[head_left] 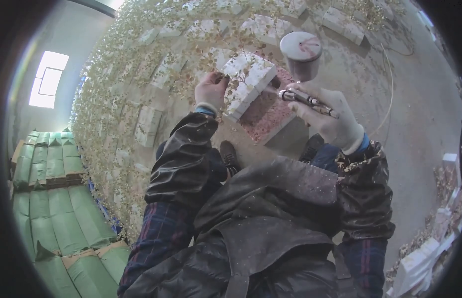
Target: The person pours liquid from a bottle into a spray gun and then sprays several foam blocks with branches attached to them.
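My right hand [333, 116], in a pale glove, is wrapped round a spray gun [310, 102] with a round cup [301, 52] on top. Its nozzle points left, and a faint mist leaves it. My left hand [211, 91], gloved too, pinches something thin and dark, perhaps a stem; the fingertips blur into the leaves. Beside it a white foam block [251, 79] carries leafy sprigs [241, 74]. Under and right of that block lies a foam block with a pinkish-red surface [270, 116].
Many white blocks with leafy sprigs [149, 124] cover the floor ahead and left. Green sacks [84, 213] are stacked at the left. A pale hose [391, 84] curves over the floor at right. White foam pieces [415, 263] lie at the lower right. My shoes [230, 154] stand near the pinkish block.
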### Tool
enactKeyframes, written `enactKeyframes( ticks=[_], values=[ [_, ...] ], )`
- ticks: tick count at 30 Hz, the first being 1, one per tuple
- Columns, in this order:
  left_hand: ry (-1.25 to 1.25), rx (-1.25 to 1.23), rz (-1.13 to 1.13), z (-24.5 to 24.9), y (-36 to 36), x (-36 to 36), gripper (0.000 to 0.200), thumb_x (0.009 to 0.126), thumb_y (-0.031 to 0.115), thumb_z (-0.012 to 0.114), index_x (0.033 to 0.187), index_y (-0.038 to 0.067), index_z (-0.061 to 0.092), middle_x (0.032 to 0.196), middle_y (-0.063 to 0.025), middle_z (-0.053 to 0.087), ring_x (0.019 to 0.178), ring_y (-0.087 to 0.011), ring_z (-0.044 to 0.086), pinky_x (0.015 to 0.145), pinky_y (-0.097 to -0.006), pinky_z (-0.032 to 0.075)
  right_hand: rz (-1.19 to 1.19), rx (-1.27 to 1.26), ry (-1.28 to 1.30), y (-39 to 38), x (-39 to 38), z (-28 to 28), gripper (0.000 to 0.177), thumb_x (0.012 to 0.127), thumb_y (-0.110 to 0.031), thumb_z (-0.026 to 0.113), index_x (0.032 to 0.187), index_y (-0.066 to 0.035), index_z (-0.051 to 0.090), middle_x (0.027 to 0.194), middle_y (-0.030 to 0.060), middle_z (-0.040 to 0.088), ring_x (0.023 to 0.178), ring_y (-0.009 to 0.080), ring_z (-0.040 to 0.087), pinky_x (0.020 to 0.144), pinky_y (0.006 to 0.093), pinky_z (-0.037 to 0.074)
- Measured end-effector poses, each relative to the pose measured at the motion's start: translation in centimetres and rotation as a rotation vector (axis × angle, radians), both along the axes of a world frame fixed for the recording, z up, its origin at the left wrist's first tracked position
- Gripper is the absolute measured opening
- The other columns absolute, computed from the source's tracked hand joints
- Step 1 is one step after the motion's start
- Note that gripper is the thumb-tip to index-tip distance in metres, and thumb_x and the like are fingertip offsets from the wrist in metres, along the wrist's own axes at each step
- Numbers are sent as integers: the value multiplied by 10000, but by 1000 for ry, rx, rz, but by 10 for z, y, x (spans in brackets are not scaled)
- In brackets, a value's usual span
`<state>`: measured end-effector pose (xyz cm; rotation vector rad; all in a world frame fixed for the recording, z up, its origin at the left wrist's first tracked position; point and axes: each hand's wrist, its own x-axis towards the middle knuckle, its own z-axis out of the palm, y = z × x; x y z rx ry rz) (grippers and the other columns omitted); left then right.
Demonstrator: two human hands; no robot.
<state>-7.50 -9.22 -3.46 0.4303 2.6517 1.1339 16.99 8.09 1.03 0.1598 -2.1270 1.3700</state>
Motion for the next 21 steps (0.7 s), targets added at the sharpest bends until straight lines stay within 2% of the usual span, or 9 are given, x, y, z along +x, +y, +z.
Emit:
enactKeyframes(
  ticks=[2, 5, 8, 11, 14, 17, 18, 20, 21],
  values=[
    [51, -11, -18, -5, -3, -4, 376, 874, 358, 681, 1158, 111, 692, 1122, -53, 715, 882, -167, 676, 835, -278, 558, -39, 10, -50, -4, -2, 5, 229, 913, -95, 672, 1130, -25, 666, 881, 56, 692, 670, 109, 610, 601, 233, 508],
    [-20, 72, -36, -12, -6, -7, 403, 878, 283, 707, 1206, 53, 661, 1165, -97, 693, 854, -167, 676, 774, -253, 579, -142, -36, -271, -3, -1, 11, 292, 870, -71, 695, 1145, 22, 666, 1018, 127, 726, 800, 144, 696, 719, 257, 577],
    [-26, 59, -42, -11, -8, 3, 349, 889, 293, 671, 1170, 86, 683, 1148, -80, 704, 929, -176, 688, 880, -286, 562, -181, -93, -348, -1, -3, 10, 329, 934, -126, 642, 1237, 1, 630, 856, 79, 717, 716, 123, 646, 692, 252, 518],
    [87, 59, -95, -27, -14, 1, 280, 897, 336, 655, 1057, 111, 702, 989, -53, 742, 833, -178, 692, 817, -293, 561, -3, 12, -22, 8, -9, -7, 374, 876, 15, 676, 1244, -9, 618, 1141, 146, 690, 701, 124, 666, 628, 241, 571],
    [259, 86, -214, -20, -15, 12, 154, 936, 219, 630, 992, 107, 719, 802, -33, 722, 635, -133, 634, 635, -271, 580, -117, 4, -272, 0, -8, 7, 270, 885, -57, 690, 1148, 4, 673, 947, 92, 728, 627, 101, 628, 578, 235, 526],
    [581, 200, -319, -49, -19, 2, 118, 878, 208, 694, 847, 100, 730, 616, -23, 650, 552, -158, 573, 573, -318, 517, -271, 89, -257, 10, -15, -2, 304, 910, -53, 652, 1205, 21, 636, 881, 137, 720, 668, 156, 680, 639, 252, 581],
    [609, 210, -325, -51, -19, 3, 101, 868, 191, 685, 822, 106, 716, 604, -21, 637, 545, -164, 572, 560, -321, 509, -277, 12, -279, 9, -19, 3, 315, 918, -82, 647, 1219, 10, 629, 911, 125, 715, 696, 153, 676, 659, 257, 584],
    [712, 232, -388, -55, -19, 7, 104, 826, 124, 652, 722, 130, 660, 558, -16, 587, 516, -188, 564, 510, -335, 475, -326, -325, -377, 5, -25, 14, 364, 951, -195, 628, 1275, -32, 598, 1032, 78, 691, 808, 140, 660, 739, 276, 595],
    [722, 217, -384, -56, -21, 8, 98, 819, 121, 653, 722, 131, 658, 567, -21, 592, 530, -199, 569, 532, -344, 481, -313, -314, -375, 5, -32, 17, 362, 953, -194, 626, 1274, -28, 595, 1017, 74, 689, 824, 141, 656, 736, 276, 594]
  ],
)
